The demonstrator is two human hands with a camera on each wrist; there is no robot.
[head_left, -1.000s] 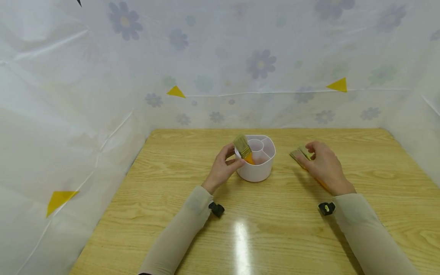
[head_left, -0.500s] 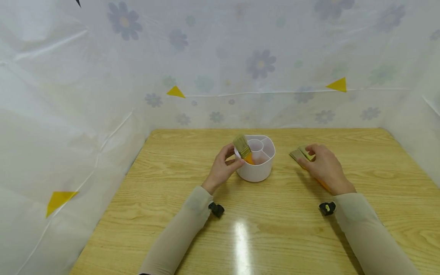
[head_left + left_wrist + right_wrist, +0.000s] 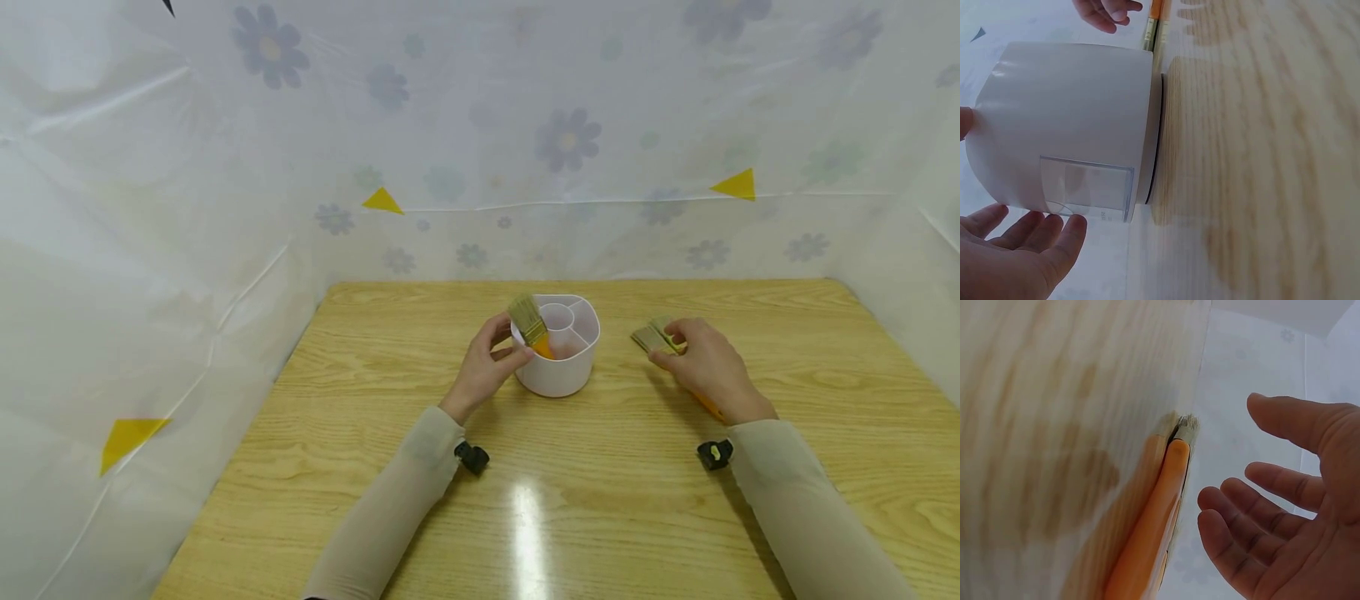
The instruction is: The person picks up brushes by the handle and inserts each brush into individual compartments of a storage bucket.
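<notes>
A white divided cup [image 3: 558,371] [image 3: 1066,125] stands mid-table with a paintbrush [image 3: 528,321] leaning in its left compartment, bristles up and orange handle down. My left hand [image 3: 487,362] [image 3: 1016,256] lies against the cup's left wall, fingers relaxed, thumb tip touching the wall; it grips nothing. To the right, two orange-handled brushes [image 3: 651,335] [image 3: 1154,525] lie side by side on the wood. My right hand [image 3: 708,367] [image 3: 1272,506] hovers over their handles with loosely bent fingers, its fingertips close to the ferrules. The handles are mostly hidden under it in the head view.
The wooden table [image 3: 600,500] is enclosed left, back and right by a flowered plastic sheet [image 3: 480,167] with yellow triangle marks. Small black wrist cameras [image 3: 472,457] [image 3: 714,452] sit on both sleeves.
My right hand has shifted slightly left and closed in over the lying brushes. The left hand, the cup and the standing brush have not moved.
</notes>
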